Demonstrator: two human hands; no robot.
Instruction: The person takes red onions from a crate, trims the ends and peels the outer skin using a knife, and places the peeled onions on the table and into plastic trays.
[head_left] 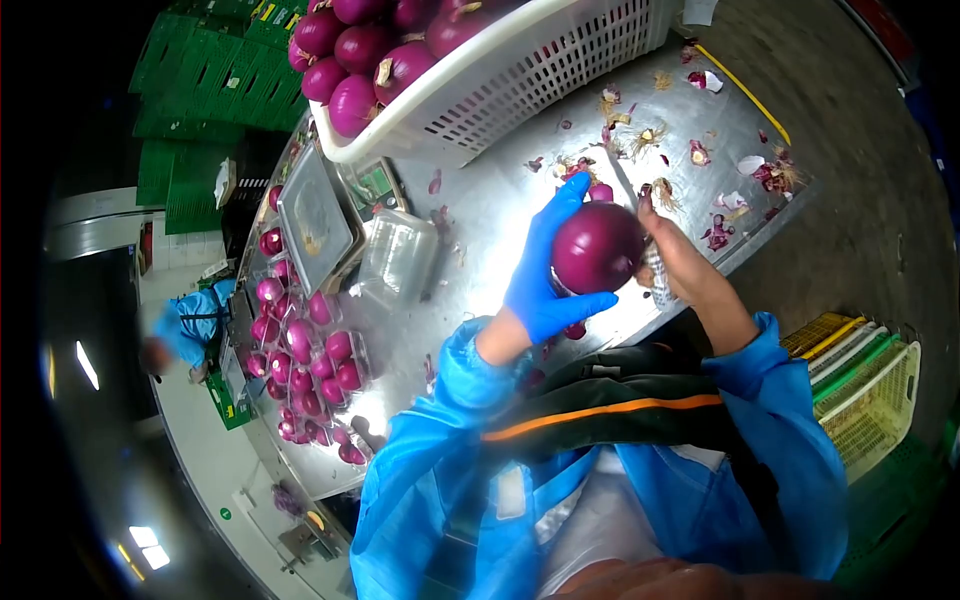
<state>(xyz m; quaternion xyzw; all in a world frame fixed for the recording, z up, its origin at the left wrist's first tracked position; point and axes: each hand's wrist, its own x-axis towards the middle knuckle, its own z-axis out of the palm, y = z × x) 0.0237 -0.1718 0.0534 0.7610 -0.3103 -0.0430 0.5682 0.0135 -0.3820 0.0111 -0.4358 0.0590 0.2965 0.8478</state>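
A large, smooth red onion (597, 248) is held above the metal table (480, 215). My left hand (550, 265), in a blue glove, is wrapped round its left side, the thumb below it and the fingers above. Just right of the onion is my bare right hand (682, 250), closed round the handle of a knife (622, 178), whose blade points up and to the left. A checkered wrap shows at the right palm. Peel and root scraps (648, 140) lie on the table beyond the hands.
A white basket (500, 90) heaped with red onions stands at the table's far side. Left are a scale (315, 210), clear plastic trays (398, 258) and packed onions (300, 340). A person in blue (195, 325) is at far left. Stacked crates (865, 400) stand at right.
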